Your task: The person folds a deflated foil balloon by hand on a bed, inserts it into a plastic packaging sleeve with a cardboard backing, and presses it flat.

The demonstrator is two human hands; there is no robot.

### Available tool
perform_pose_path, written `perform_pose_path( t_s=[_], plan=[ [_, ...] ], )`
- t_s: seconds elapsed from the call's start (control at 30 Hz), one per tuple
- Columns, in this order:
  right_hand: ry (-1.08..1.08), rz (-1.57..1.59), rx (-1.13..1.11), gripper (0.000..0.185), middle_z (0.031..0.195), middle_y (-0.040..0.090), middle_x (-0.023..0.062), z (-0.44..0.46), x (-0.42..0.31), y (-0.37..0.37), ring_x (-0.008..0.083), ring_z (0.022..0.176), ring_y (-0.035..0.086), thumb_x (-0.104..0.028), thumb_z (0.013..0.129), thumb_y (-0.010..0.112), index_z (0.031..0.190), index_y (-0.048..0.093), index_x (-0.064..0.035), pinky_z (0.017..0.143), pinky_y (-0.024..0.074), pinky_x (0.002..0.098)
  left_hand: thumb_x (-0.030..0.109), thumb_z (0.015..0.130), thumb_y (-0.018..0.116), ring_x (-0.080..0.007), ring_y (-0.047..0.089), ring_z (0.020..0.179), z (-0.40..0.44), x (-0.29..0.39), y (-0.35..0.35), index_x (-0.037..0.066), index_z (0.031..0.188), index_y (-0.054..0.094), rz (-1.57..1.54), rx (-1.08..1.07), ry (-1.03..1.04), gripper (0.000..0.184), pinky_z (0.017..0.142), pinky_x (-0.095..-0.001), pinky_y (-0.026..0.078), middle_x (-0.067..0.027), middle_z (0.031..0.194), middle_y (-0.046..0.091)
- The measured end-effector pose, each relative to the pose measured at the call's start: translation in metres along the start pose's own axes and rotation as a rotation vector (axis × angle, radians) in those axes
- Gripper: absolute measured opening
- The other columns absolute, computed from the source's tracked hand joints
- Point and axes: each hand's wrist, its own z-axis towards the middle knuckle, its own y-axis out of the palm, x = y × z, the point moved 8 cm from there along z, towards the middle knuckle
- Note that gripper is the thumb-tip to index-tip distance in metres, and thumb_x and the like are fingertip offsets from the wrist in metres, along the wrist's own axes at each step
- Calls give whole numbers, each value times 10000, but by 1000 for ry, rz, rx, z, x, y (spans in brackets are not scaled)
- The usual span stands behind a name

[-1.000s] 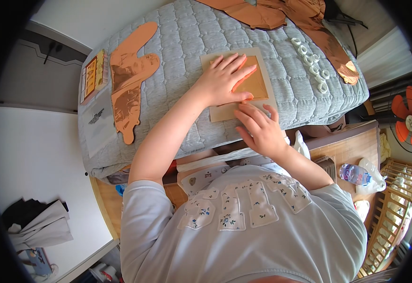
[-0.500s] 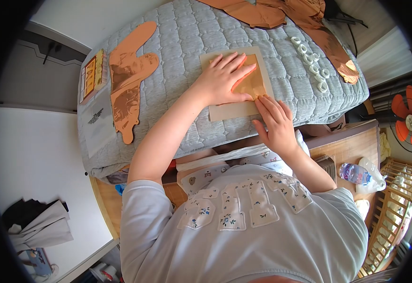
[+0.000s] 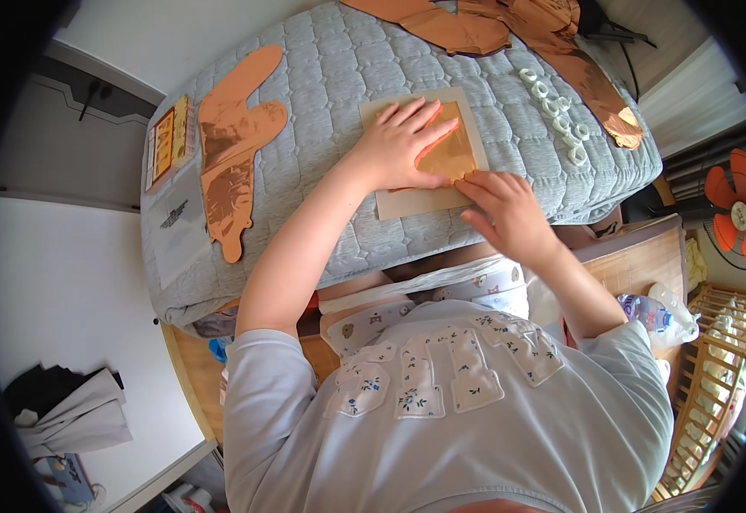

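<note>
A folded copper-coloured foil piece (image 3: 451,152) lies on a beige board (image 3: 472,109) on the quilted mattress. My left hand (image 3: 398,147) is spread flat over the foil's left part, fingers apart, pressing it against the board. At the foil's lower right corner is my right hand (image 3: 510,209), its fingertips touching the edge near my left thumb. The right thumb stands apart from the fingers, below the board's edge. Part of the foil is hidden under my left hand.
A flat copper foil balloon (image 3: 236,128) lies at left, beside a printed package (image 3: 168,141) and a clear bag (image 3: 176,231). White rings (image 3: 551,108) and more copper foil (image 3: 552,60) are at right. An orange fan (image 3: 739,212) stands beyond the mattress edge.
My right hand has shifted slightly, its fingers bending more at the foil's corner and its forearm swinging outward. My left hand stays nearly in place on the foil. The view has tilted a little.
</note>
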Motion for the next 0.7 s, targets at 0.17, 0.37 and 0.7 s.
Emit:
perform_pose_path(
  t_s=[0.17,0.37,0.7],
  plan=[
    [236,437,4,325,1307,653,165,48,23,-24,345,1151,642,-133,972,625,1272,677,-19,928,532,429,603,800,751,-342,296,1537,2,3,-6,232,1568,431,10,-12,-10,911,1248,-508,238,-158,1633,375],
    [26,-32,298,536,1514,502,205,100,-4,20,407,1381,485,-317,1005,610,1468,515,-64,1141,412,471,639,800,726,-336,264,1545,5,-6,9,208,1517,476,-22,-169,-83,873,1251,-533,224,-161,1637,352],
    [197,8,240,818,1607,401,201,105,21,48,406,1477,377,-645,981,503,1564,396,-81,1219,311,488,647,787,748,-347,250,1554,-6,-8,-2,76,1591,330,13,8,-160,1071,1277,-519,187,-188,1657,305]
  ],
)
